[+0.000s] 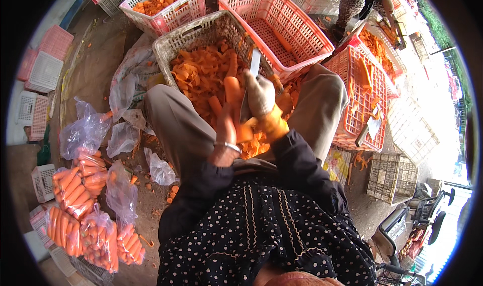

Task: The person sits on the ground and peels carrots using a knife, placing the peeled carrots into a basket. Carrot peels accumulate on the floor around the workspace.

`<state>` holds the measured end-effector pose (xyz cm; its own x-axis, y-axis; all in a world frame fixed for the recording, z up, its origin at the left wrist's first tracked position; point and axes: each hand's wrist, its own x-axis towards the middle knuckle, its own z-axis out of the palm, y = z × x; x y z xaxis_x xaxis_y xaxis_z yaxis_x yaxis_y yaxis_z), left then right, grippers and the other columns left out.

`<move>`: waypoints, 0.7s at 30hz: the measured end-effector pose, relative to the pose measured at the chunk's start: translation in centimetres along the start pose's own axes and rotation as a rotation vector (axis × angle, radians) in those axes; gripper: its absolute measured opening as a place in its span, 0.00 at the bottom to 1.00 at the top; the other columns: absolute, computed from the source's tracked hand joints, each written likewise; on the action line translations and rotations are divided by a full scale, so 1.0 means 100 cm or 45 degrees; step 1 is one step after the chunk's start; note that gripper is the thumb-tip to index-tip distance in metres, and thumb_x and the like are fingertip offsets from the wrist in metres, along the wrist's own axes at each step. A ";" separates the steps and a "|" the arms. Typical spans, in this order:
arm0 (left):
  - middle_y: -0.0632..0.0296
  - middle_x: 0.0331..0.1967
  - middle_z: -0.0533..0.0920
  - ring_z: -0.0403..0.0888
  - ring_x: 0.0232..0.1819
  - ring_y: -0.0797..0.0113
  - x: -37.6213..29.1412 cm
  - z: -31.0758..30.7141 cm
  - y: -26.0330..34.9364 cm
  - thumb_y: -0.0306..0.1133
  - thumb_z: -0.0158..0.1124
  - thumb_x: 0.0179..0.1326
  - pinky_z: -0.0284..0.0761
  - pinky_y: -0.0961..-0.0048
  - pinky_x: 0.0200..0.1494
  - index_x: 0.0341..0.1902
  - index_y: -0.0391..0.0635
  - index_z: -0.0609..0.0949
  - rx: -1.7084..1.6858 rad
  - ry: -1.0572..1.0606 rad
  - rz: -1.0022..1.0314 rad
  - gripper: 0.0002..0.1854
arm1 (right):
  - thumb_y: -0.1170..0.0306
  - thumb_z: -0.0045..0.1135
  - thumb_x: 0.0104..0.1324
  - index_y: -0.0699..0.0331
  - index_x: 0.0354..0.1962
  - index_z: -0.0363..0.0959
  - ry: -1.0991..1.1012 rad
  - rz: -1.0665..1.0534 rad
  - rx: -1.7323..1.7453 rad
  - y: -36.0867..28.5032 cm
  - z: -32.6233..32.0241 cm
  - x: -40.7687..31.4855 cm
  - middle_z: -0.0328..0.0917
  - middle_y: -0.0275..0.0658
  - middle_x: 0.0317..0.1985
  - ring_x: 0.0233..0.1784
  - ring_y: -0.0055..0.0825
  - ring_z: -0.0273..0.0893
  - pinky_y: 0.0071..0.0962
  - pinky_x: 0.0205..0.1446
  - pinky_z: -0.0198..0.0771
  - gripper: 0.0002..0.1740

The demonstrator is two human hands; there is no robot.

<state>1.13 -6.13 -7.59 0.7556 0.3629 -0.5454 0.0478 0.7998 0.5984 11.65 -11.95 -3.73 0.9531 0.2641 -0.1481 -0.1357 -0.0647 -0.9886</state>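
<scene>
My left hand [226, 129], bare with a metal bangle at the wrist, grips a thick carrot [233, 89] that points away from me. Just to its right, my right hand [259, 95], in a pale knitted glove with an orange cuff, is closed round a metal-bladed peeling tool [255, 62]. Part of the tool's lower end is blurred beside the carrot. Both hands are between my knees, over a dirty white plastic crate [162, 48] holding orange carrot peelings [196, 73] and some carrots.
A red crate [271, 29] with a carrot inside lies ahead. At right, a cleaver [373, 125] rests on an upturned red crate [339, 135]. Bagged carrots [73, 195] lie at left. Another person [347, 1] is at the upper right. A crate of carrot pieces [162, 20] stands upper left.
</scene>
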 end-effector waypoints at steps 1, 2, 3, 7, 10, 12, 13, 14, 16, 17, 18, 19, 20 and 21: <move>0.62 0.43 0.78 0.77 0.43 0.69 -0.010 -0.002 0.004 0.43 0.48 0.67 0.75 0.71 0.47 0.54 0.44 0.72 0.097 -0.025 0.009 0.19 | 0.54 0.54 0.64 0.65 0.26 0.73 0.070 -0.052 -0.125 -0.003 0.005 0.017 0.68 0.26 0.22 0.25 0.13 0.59 0.19 0.29 0.59 0.21; 0.64 0.39 0.78 0.77 0.38 0.71 -0.021 0.005 -0.002 0.43 0.49 0.67 0.75 0.73 0.42 0.52 0.45 0.73 -0.003 0.006 0.103 0.18 | 0.53 0.54 0.64 0.65 0.25 0.73 0.165 -0.083 -0.008 -0.005 0.010 0.035 0.68 0.27 0.20 0.24 0.14 0.60 0.20 0.28 0.59 0.22; 0.65 0.37 0.78 0.76 0.35 0.73 -0.027 0.006 0.001 0.45 0.50 0.67 0.75 0.74 0.37 0.50 0.45 0.74 -0.098 -0.039 0.055 0.17 | 0.53 0.53 0.64 0.65 0.25 0.74 0.257 -0.111 0.114 -0.008 0.015 0.053 0.68 0.28 0.19 0.23 0.16 0.60 0.22 0.28 0.60 0.22; 0.60 0.36 0.78 0.77 0.31 0.70 -0.070 0.012 0.040 0.49 0.46 0.68 0.73 0.76 0.32 0.52 0.44 0.72 0.106 -0.395 -0.177 0.22 | 0.51 0.54 0.63 0.66 0.26 0.75 0.571 -0.122 -0.019 -0.011 -0.005 0.120 0.70 0.31 0.19 0.22 0.19 0.62 0.24 0.28 0.61 0.23; 0.58 0.37 0.78 0.78 0.34 0.67 -0.069 0.011 0.048 0.49 0.44 0.68 0.75 0.73 0.35 0.53 0.42 0.70 -0.002 -0.283 0.016 0.23 | 0.55 0.57 0.62 0.64 0.28 0.70 0.170 -0.052 0.317 -0.026 -0.003 0.093 0.64 0.30 0.17 0.23 0.17 0.62 0.22 0.28 0.59 0.19; 0.58 0.39 0.78 0.78 0.38 0.66 -0.038 -0.022 0.039 0.46 0.43 0.69 0.77 0.70 0.41 0.54 0.43 0.70 -0.183 -0.167 0.098 0.21 | 0.60 0.54 0.64 0.63 0.31 0.70 -0.016 -0.073 0.363 -0.053 0.009 0.021 0.65 0.25 0.19 0.21 0.13 0.62 0.18 0.24 0.59 0.14; 0.58 0.40 0.78 0.77 0.40 0.67 -0.038 -0.014 0.044 0.45 0.44 0.70 0.76 0.71 0.44 0.52 0.43 0.71 -0.258 -0.147 0.110 0.19 | 0.61 0.54 0.65 0.63 0.30 0.69 -0.046 -0.049 0.353 -0.057 0.006 -0.006 0.65 0.25 0.20 0.21 0.12 0.62 0.17 0.24 0.58 0.13; 0.59 0.40 0.78 0.77 0.41 0.69 -0.040 -0.007 0.049 0.46 0.44 0.69 0.75 0.72 0.45 0.51 0.44 0.71 -0.285 -0.180 0.035 0.19 | 0.62 0.53 0.65 0.64 0.29 0.71 -0.023 -0.018 0.388 -0.051 0.003 -0.030 0.67 0.25 0.21 0.22 0.12 0.62 0.18 0.26 0.60 0.13; 0.61 0.41 0.77 0.76 0.42 0.70 -0.041 -0.004 0.048 0.45 0.46 0.69 0.74 0.73 0.47 0.51 0.44 0.71 -0.295 -0.208 -0.020 0.18 | 0.63 0.54 0.65 0.66 0.31 0.74 -0.043 -0.032 0.272 -0.037 0.004 -0.071 0.71 0.26 0.25 0.29 0.13 0.64 0.17 0.33 0.63 0.13; 0.61 0.42 0.76 0.75 0.43 0.71 -0.038 -0.005 0.041 0.43 0.46 0.69 0.73 0.73 0.47 0.52 0.45 0.71 -0.290 -0.218 -0.013 0.17 | 0.62 0.55 0.65 0.67 0.32 0.74 -0.040 0.056 0.192 -0.032 0.008 -0.083 0.72 0.27 0.27 0.31 0.13 0.64 0.17 0.34 0.63 0.14; 0.61 0.43 0.76 0.74 0.44 0.71 -0.034 -0.006 0.035 0.42 0.46 0.69 0.72 0.73 0.48 0.52 0.45 0.70 -0.281 -0.224 0.001 0.16 | 0.62 0.55 0.65 0.68 0.32 0.74 -0.005 0.068 0.227 -0.025 0.014 -0.083 0.71 0.26 0.27 0.30 0.12 0.64 0.18 0.34 0.63 0.15; 0.62 0.44 0.75 0.73 0.45 0.73 -0.031 -0.004 0.027 0.41 0.48 0.69 0.70 0.74 0.50 0.53 0.43 0.70 -0.088 -0.185 0.233 0.17 | 0.62 0.55 0.65 0.68 0.32 0.74 0.030 0.080 0.262 -0.023 0.019 -0.079 0.71 0.26 0.27 0.30 0.12 0.63 0.18 0.34 0.63 0.15; 0.63 0.43 0.74 0.72 0.45 0.74 -0.031 -0.002 0.018 0.41 0.48 0.68 0.70 0.75 0.49 0.53 0.43 0.70 -0.099 -0.119 0.174 0.17 | 0.61 0.54 0.65 0.68 0.30 0.73 -0.018 -0.083 0.161 -0.026 0.011 -0.068 0.70 0.26 0.25 0.29 0.12 0.62 0.19 0.32 0.64 0.16; 0.64 0.42 0.74 0.71 0.44 0.74 -0.035 0.004 0.016 0.41 0.49 0.68 0.69 0.75 0.49 0.53 0.43 0.70 -0.107 -0.051 0.114 0.17 | 0.60 0.53 0.66 0.68 0.27 0.71 -0.022 -0.045 0.084 -0.032 0.009 -0.054 0.69 0.28 0.21 0.27 0.13 0.61 0.21 0.30 0.63 0.18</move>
<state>-1.19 -6.36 -4.47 0.7802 0.4166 -0.4667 -0.0749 0.8029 0.5915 6.73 -12.30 0.23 0.9528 0.2819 -0.1128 -0.1201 0.0088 -0.9927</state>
